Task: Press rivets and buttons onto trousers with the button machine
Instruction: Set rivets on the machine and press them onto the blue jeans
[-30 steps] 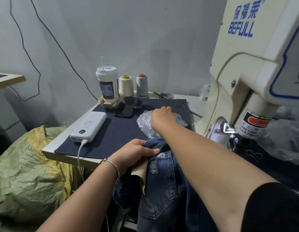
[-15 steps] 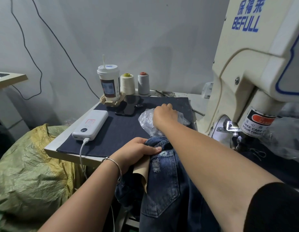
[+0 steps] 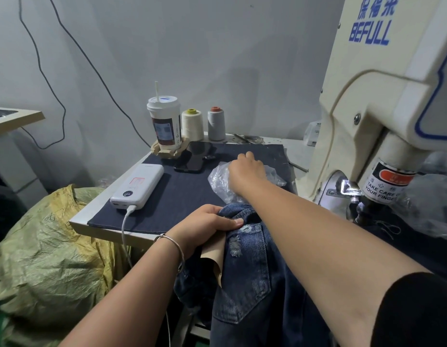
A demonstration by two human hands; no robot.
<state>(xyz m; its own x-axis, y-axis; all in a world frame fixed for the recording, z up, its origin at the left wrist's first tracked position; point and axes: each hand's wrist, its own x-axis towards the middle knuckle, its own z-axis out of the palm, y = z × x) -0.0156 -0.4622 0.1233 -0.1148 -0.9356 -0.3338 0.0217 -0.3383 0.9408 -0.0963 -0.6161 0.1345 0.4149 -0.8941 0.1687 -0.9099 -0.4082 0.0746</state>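
A pale-topped desk [image 3: 82, 216] carries a dark navy rectangular cloth mat [image 3: 182, 196] over most of its surface; on the mat lie a white power bank [image 3: 137, 186] with a white cable plugged in near the front edge, a black phone [image 3: 192, 160] lying flat, and a crumpled clear plastic bag [image 3: 220, 181]; at the far side stand a lidded takeaway cup [image 3: 165, 123] in a brown cardboard holder, a cream thread cone [image 3: 192, 123] and a grey thread cone [image 3: 216, 123].

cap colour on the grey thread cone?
Orange-red cap on the grey thread cone; head view.
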